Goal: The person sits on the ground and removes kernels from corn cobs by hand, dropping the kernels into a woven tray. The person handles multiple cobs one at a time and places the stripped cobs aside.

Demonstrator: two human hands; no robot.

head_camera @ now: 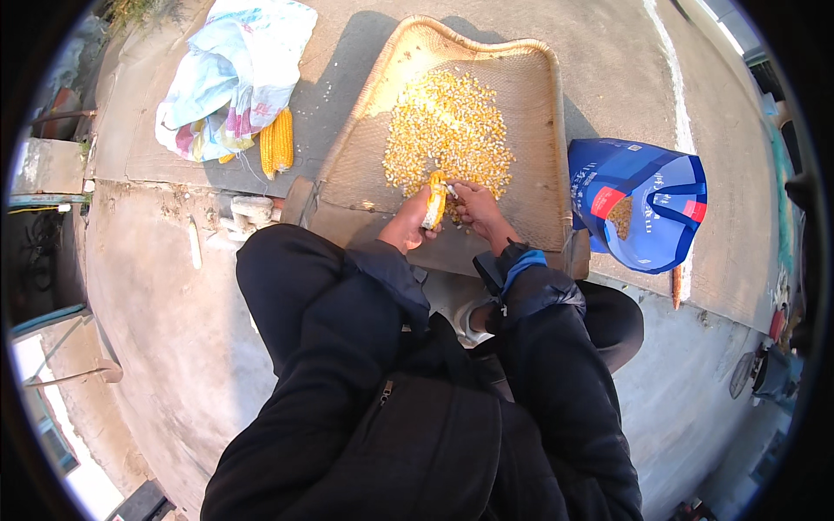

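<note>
My left hand (415, 218) grips a partly shelled corn cob (436, 203), whose bare white stretch faces me while yellow kernels line the rest. Against the cob's right side is my right hand (479, 207), its fingers closed around a small slim pale object (451, 189) that is too small to identify. Both hands are over the near end of a woven winnowing basket (531, 143). Loose yellow corn kernels (449, 124) are spread across its middle, beyond and beneath my hands.
Left of the basket, unshelled corn ears (277, 144) poke out from a white woven plastic sack (241, 71). A blue printed bag (642, 202) stands at the right, with a bare cob (677, 286) near it. A pale cob (195, 242) lies on the concrete at left.
</note>
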